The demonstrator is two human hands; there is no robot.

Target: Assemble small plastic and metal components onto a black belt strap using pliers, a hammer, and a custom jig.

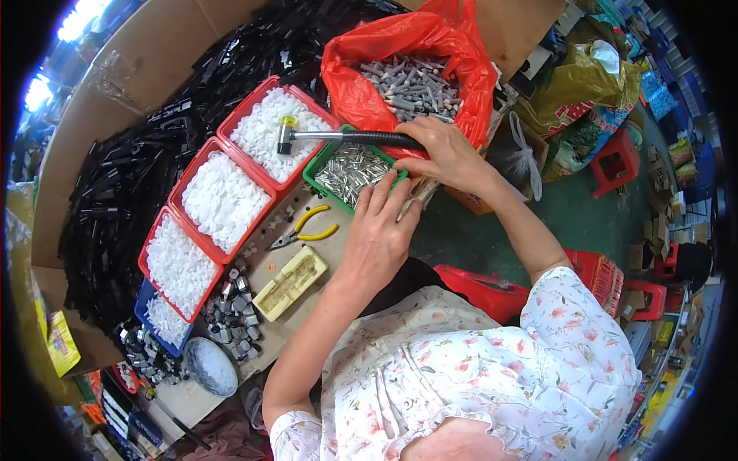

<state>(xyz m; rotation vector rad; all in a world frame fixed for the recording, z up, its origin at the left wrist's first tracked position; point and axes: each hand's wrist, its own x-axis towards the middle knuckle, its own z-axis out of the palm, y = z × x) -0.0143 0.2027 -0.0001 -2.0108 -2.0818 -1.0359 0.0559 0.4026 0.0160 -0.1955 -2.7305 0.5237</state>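
A small two-faced mallet [327, 135] has a yellow and a black face, a silver shaft and a black grip. My right hand [446, 154] is closed round the end of that grip, thumb below it. The mallet reaches left over a green tray [310, 174] of small silver metal pieces [346, 170], its head above white plastic parts. My left hand [382, 227] rests at the green tray's near right corner, fingers stretched over the rim and apart. Its fingertips partly cover the tray; I see nothing held there. Yellow-handled pliers [304, 227] lie left of this hand.
Red trays [274, 201] of white parts and a blue tray [141, 309] run down the left. Behind them is a black heap [115, 192] in cardboard. A red bag [338, 69] holds grey pointed pieces. A cream block [290, 284], dark caps [234, 323] and a bowl [212, 367] sit nearer.
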